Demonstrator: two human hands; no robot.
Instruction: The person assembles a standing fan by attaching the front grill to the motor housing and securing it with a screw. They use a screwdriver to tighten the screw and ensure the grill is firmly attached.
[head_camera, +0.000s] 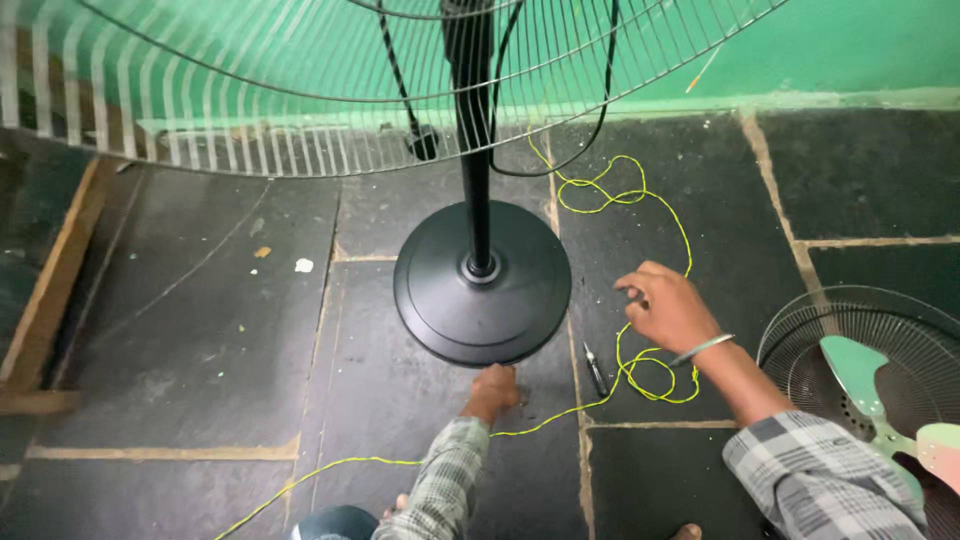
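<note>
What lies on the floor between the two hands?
In the head view, a small dark hand tool and yellow wire lie between the left hand and right hand.

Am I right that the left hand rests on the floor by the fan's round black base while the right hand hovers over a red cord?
Not quite: the cord under the right hand is yellow, not red, as the head view shows. The left hand does rest on the floor by the round black base.

base (483, 300): smooth black plastic, faint sheen, frame centre | pole (474, 150): matt black | grille (200, 90): thin pale metal wire, upper left | wire (640, 370): glossy yellow-green plastic | floor (200, 340): rough dark stone | sleeves (800, 470): checked cloth | bangle (702, 349): shiny metal
</note>
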